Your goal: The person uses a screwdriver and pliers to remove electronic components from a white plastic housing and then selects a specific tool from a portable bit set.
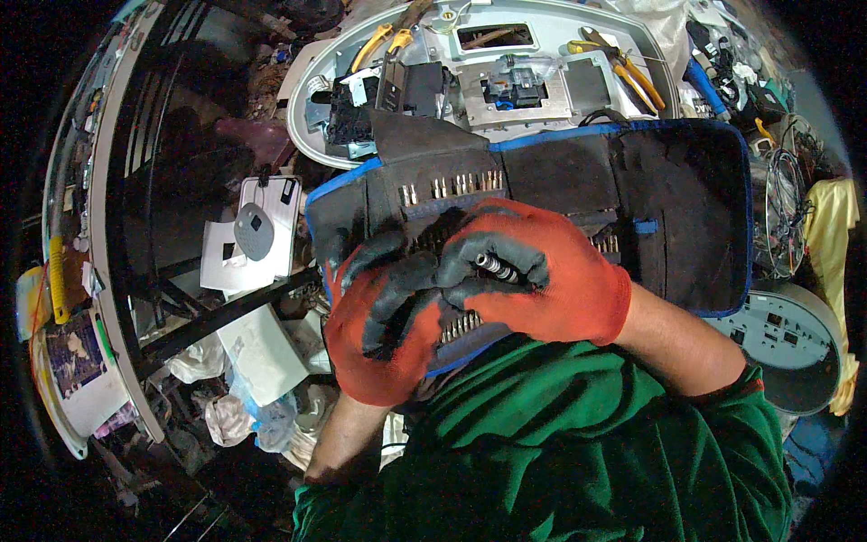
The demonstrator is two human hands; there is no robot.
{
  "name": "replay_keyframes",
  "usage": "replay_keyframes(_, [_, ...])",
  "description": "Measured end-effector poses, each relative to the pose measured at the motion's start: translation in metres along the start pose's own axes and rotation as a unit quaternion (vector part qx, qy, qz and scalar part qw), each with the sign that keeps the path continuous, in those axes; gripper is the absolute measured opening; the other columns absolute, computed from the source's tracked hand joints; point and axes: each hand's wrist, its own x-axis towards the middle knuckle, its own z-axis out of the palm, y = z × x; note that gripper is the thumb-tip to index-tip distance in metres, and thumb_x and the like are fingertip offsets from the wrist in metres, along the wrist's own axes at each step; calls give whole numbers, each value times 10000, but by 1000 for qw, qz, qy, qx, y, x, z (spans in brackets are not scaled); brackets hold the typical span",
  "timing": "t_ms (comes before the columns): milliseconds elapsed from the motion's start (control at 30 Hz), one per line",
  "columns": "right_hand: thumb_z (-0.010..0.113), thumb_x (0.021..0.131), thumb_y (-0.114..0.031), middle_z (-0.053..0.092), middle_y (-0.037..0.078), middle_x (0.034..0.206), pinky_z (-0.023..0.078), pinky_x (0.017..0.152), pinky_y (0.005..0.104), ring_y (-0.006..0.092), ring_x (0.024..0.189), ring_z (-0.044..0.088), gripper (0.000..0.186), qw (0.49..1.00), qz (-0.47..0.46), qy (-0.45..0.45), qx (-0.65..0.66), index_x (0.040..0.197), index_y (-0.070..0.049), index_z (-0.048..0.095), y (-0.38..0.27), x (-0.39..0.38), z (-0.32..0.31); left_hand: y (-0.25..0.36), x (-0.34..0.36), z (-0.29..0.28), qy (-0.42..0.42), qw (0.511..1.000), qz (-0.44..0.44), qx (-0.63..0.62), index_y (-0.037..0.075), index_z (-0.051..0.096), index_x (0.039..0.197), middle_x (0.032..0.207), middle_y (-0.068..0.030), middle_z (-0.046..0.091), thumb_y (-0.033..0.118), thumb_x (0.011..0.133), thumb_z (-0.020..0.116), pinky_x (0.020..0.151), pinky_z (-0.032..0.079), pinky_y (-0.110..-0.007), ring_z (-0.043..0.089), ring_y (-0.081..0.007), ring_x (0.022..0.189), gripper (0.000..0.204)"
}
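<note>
Both my hands wear red gloves with black coated fingers and meet over an unrolled black tool roll (555,176) with blue edging. In my right hand (546,275) is a small ridged metal shaft (497,267), perhaps a bit holder; the curled fingers hide part of it. My left hand (384,316) is closed, its fingertips against the right hand's fingers. Whatever it grips is hidden. Rows of metal screwdriver bits (452,186) stand in the roll's loops behind my hands, and more bits (461,327) show just below them. The roll lies partly across my lap.
Beyond the roll sits a big pale oval housing (298,113) holding yellow-handled pliers (375,45), orange-handled pliers (637,81) and electronic parts. A dark metal frame (226,316) stands at left, beside a white panel (282,217). Cables (786,181) and a round grey casing (786,334) lie at right.
</note>
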Motion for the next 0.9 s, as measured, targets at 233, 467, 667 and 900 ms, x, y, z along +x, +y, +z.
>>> replay_keyframes(233, [543, 956, -137, 634, 24, 990, 486, 695, 258, 115, 850, 597, 372, 871, 248, 9, 425, 1322, -67, 545, -4, -16, 5, -14, -8, -8, 39, 986, -117, -113, -37, 642, 1188, 1190, -185, 655, 75, 870, 670, 1010, 432, -408, 606, -295, 1129, 339])
replay_keyframes(467, [554, 960, -126, 635, 30, 1041, 492, 737, 261, 118, 833, 588, 550, 858, 328, -82, 388, 1484, -71, 396, -17, -71, 0, -12, -2, -7, 60, 972, -141, -176, -43, 631, 1206, 1173, -146, 676, 31, 902, 646, 959, 470, -333, 626, -184, 1056, 314])
replay_keyframes(667, [624, 910, -162, 656, 173, 1072, 513, 833, 376, 265, 911, 666, 641, 954, 253, -120, 109, 1478, -20, 365, -36, -64, -18, -16, 0, -10, 62, 930, -175, -318, -24, 649, 1193, 1122, -113, 698, 55, 918, 660, 913, 491, -311, 644, -157, 1003, 286])
replay_keyframes(900, [637, 880, -152, 665, 243, 1059, 528, 821, 435, 415, 960, 667, 607, 988, 139, -61, 42, 1422, 20, 425, -32, -53, -3, 4, 1, -4, 52, 916, -178, -356, -8, 667, 1170, 1076, -83, 705, 80, 940, 646, 857, 493, -291, 635, -137, 942, 247])
